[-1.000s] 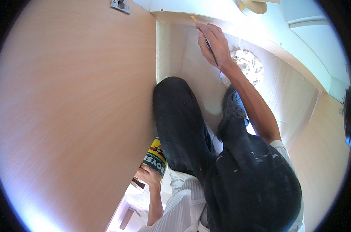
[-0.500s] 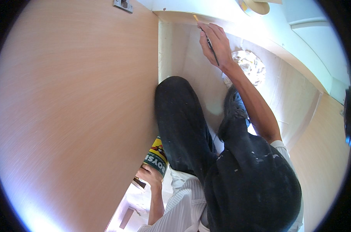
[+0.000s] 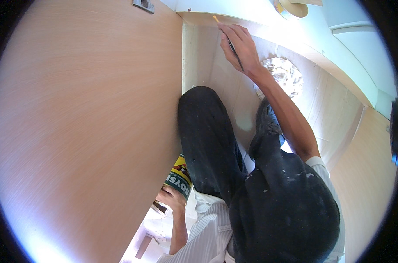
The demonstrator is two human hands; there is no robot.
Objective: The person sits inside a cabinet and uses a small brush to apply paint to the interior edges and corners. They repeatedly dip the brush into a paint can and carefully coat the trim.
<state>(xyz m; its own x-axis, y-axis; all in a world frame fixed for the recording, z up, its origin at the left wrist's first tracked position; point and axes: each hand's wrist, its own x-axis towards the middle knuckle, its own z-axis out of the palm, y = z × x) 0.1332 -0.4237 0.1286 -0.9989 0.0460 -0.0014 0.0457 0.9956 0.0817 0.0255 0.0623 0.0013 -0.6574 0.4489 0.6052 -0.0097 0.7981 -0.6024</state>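
Note:
My right hand (image 3: pixel 242 49) is closed round a thin paintbrush (image 3: pixel 235 56) with a dark handle and a yellowish tip. The brush tip points up and left, at the pale edge strip (image 3: pixel 198 18) along the top of the cabinet opening. I cannot tell whether the bristles touch it. Down at the lower left, my left hand (image 3: pixel 172 199) grips a green and yellow paint can (image 3: pixel 178 179). The wooden panel hides part of the can and some of the fingers.
A large wood-grain door panel (image 3: pixel 89 118) fills the left side, with a metal hinge plate (image 3: pixel 143 5) at its top. My bent legs (image 3: pixel 207 140) take up the middle. Behind my right forearm is a round opening (image 3: pixel 284 76) with crumpled pale material. A tape roll (image 3: pixel 291 8) sits on the ledge above.
My right hand has moved slightly left with the paintbrush, its tip sliding left along the edge strip. My left hand still holds the can.

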